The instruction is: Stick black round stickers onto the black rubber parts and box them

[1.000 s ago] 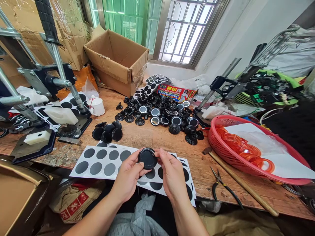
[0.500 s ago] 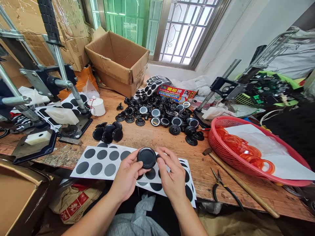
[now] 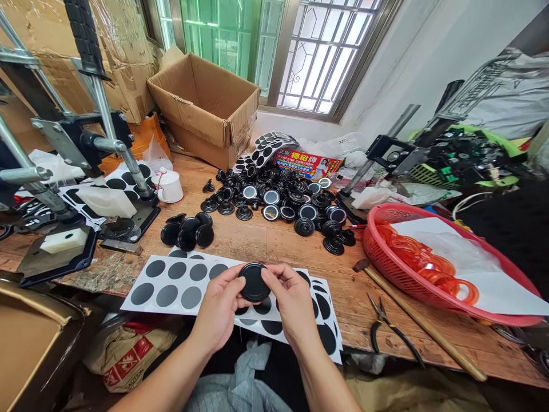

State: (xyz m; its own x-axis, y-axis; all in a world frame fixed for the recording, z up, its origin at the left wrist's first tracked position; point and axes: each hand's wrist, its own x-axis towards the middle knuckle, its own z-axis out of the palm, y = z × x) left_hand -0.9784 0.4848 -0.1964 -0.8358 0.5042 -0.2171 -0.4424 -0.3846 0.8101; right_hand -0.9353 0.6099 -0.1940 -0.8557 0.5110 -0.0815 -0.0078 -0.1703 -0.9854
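Between both hands is a round black knob-like part (image 3: 254,282), its flat disc face turned up toward me. My left hand (image 3: 221,306) grips its left edge, the thumb on the rim. My right hand (image 3: 293,300) holds the right side, with the thumb pressed on the face. Under the hands lie white sheets of round black stickers (image 3: 167,295). Beyond them, to the left, sits a small group of black parts (image 3: 187,232). A larger heap of similar parts (image 3: 271,197), some showing pale ringed faces, spreads across the middle of the table.
Hand presses (image 3: 124,154) stand at the left and another press (image 3: 386,157) at the right. A red basket (image 3: 412,289) holds orange rings. Pliers (image 3: 388,326) and a hammer (image 3: 424,317) lie at the right front. A white mug (image 3: 170,187) and a cardboard box (image 3: 189,126) are farther back.
My right hand has moved left onto the black part, and its thumb now presses on the face. The part has tilted and dropped slightly.
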